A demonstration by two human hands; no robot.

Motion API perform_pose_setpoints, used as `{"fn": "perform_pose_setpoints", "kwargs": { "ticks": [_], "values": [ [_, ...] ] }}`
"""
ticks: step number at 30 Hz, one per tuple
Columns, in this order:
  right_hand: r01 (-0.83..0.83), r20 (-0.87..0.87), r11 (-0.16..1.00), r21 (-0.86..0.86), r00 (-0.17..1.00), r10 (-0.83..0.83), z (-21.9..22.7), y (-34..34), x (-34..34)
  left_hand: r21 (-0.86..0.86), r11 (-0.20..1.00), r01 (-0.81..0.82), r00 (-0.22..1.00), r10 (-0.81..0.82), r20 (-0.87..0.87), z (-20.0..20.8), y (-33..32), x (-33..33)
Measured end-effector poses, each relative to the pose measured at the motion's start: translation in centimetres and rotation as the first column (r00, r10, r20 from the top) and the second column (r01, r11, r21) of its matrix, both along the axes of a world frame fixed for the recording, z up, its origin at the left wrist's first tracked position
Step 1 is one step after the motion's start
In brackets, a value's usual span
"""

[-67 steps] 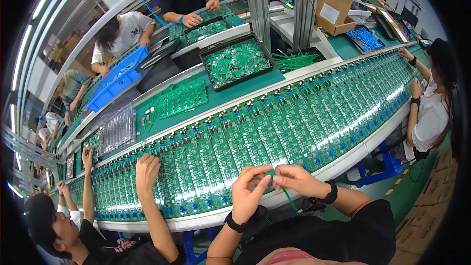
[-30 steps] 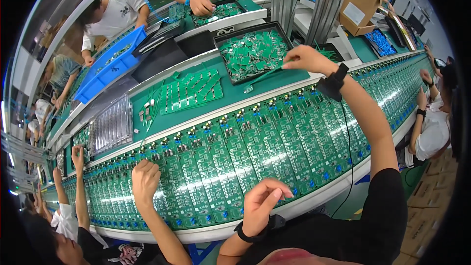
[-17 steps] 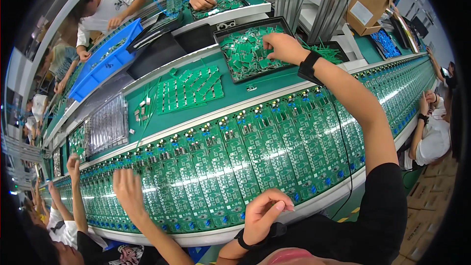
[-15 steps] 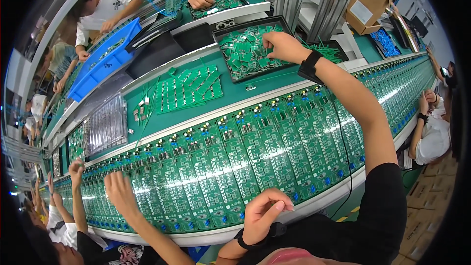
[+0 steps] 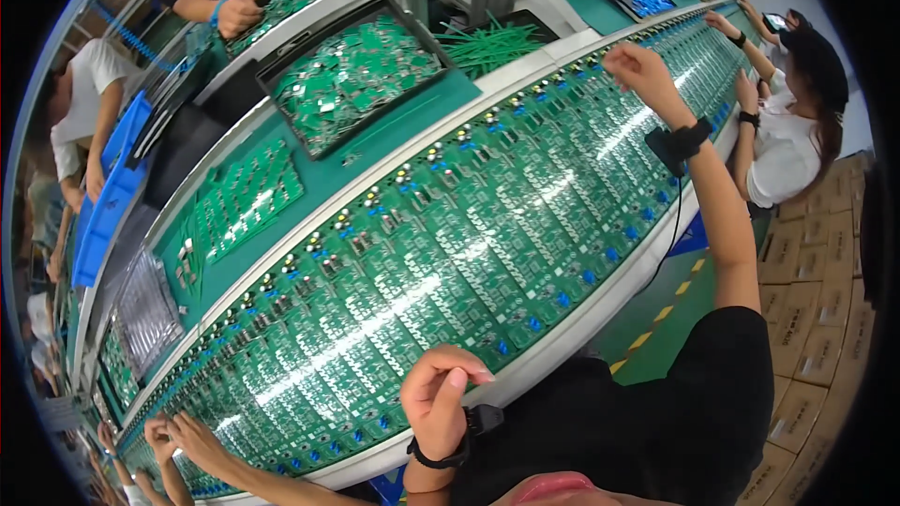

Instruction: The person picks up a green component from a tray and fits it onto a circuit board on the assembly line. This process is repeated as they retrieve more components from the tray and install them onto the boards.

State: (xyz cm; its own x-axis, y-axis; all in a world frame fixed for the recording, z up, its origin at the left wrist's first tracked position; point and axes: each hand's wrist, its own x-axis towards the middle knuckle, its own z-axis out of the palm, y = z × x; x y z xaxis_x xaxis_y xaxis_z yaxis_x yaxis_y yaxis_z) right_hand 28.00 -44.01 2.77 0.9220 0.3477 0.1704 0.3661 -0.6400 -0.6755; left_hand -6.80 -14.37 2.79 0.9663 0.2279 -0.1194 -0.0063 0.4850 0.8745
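My right hand point(image 5: 642, 80) is over the far edge of a long row of green circuit boards point(image 5: 441, 267). Its fingers are bent together; whatever is between them is too small to make out. My left hand point(image 5: 439, 403) hovers above the row's near edge, fingers curled and thumb pressed against them, with its contents hidden. Each wrist wears a black band with a small device. Small yellow, black and blue parts stand along the boards' far ends. Beyond the row, a black tray point(image 5: 284, 120) holds a heap of small green boards point(image 5: 361, 70).
Left of the tray lies a panel of small boards point(image 5: 248, 197) on a green mat. Thin green strips point(image 5: 492, 45) fill another tray. A blue bin point(image 5: 112, 187) stands far left. Co-workers' hands point(image 5: 183, 440) reach the row at left. Cartons point(image 5: 806, 319) are stacked at right.
My right hand has left the tray of small boards and moved right, over the board row. My left hand stays curled near the row's edge. The view has turned to the right.
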Motion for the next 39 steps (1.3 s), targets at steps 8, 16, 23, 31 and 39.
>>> {"fn": "perform_pose_setpoints", "kwargs": {
  "ticks": [8, 16, 23, 31, 39],
  "values": [
    [0.097, -0.133, 0.988, 0.121, 0.988, -0.081, -4.5, -5.0, -0.5, 0.017, 0.983, 0.182, 0.974, -0.178, -0.14, -0.9, -2.4, 1.7],
    [0.059, 0.119, 0.995, -0.082, 0.992, -0.049, -6.0, -3.2, 2.7, 0.036, 0.936, 0.35, 0.916, -0.334, -0.222, -1.7, -6.0, 2.8],
    [0.044, 0.109, 0.996, -0.081, 0.993, -0.035, -6.0, -2.6, 3.1, -0.127, 0.936, 0.329, 0.905, -0.351, -0.242, -3.3, -5.3, 3.2],
    [0.068, 0.189, 0.964, -0.255, 0.982, -0.02, -5.8, -1.9, 3.4, -0.226, 0.936, 0.269, 0.91, -0.324, -0.258, -3.7, -5.1, 3.1],
    [0.04, 0.24, 0.911, -0.411, 0.968, 0.066, -5.9, -1.2, 4.3, -0.241, 0.929, 0.283, 0.911, -0.339, -0.237, -3.5, -5.1, 2.5]
  ]
}}
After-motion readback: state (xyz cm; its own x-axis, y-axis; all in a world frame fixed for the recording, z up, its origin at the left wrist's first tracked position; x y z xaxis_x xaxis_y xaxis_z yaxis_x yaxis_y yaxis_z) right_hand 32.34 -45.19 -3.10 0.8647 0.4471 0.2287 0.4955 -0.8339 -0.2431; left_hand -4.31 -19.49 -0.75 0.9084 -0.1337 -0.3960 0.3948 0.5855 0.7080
